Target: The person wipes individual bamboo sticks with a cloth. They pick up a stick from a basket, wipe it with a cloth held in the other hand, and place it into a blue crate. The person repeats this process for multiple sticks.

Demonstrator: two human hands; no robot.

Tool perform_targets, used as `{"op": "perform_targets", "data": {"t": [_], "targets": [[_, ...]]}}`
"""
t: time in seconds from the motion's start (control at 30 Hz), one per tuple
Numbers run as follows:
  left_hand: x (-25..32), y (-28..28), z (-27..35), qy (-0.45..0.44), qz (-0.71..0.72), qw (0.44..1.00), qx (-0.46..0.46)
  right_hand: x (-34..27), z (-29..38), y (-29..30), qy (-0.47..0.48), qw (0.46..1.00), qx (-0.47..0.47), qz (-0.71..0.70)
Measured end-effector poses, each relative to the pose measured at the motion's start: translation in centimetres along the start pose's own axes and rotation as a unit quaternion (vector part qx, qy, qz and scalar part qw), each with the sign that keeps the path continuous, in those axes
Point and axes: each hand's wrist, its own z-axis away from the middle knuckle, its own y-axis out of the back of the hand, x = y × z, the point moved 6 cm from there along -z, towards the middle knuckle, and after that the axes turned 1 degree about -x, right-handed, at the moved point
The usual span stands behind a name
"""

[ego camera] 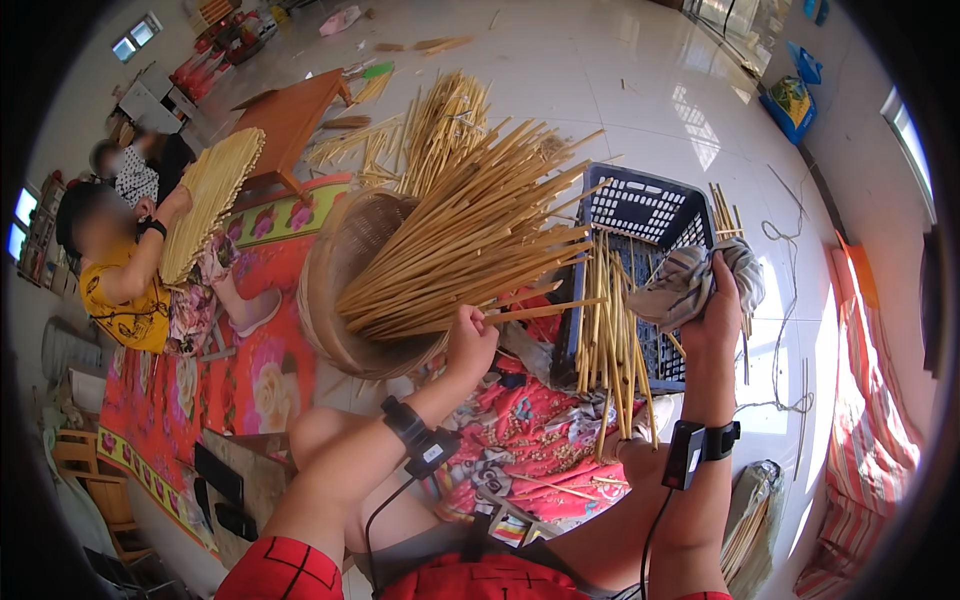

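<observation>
My left hand (472,341) pinches the near end of a single straw-coloured stalk (544,310), which points to the right. Behind it a woven basket (319,300) lies tilted, with a large bundle of stalks (480,240) fanning out of it to the right. My right hand (712,315) grips a striped grey cloth (679,289), bunched up above the right side of a dark blue plastic crate (645,184). More stalks (611,322) lie in the crate and stick out over its near edge.
A person in a yellow top (127,300) sits at the left holding a panel of joined stalks (210,195). Another stalk pile (446,127) lies behind the basket, near a wooden table (296,124). Red floral cloth (525,442) covers the floor before me; a cord (787,300) lies at right.
</observation>
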Motion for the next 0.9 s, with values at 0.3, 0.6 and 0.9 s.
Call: {"op": "perform_targets", "data": {"t": [0.3, 0.6, 0.9], "targets": [[1.8, 1.7, -0.3, -0.085, -0.067, 0.994, 0.000, 0.3, -0.5, 0.5, 0.003, 1.000, 0.000, 0.009], [14.9, 5.6, 2.2, -0.395, -0.024, 0.917, 0.048, 1.6, 2.7, -3.6, -0.055, 0.992, -0.114, 0.029], [17.8, 5.1, 3.8, -0.440, 0.003, 0.898, -0.017, 5.9, 9.0, -9.3, -0.066, 0.944, -0.320, 0.046]]}}
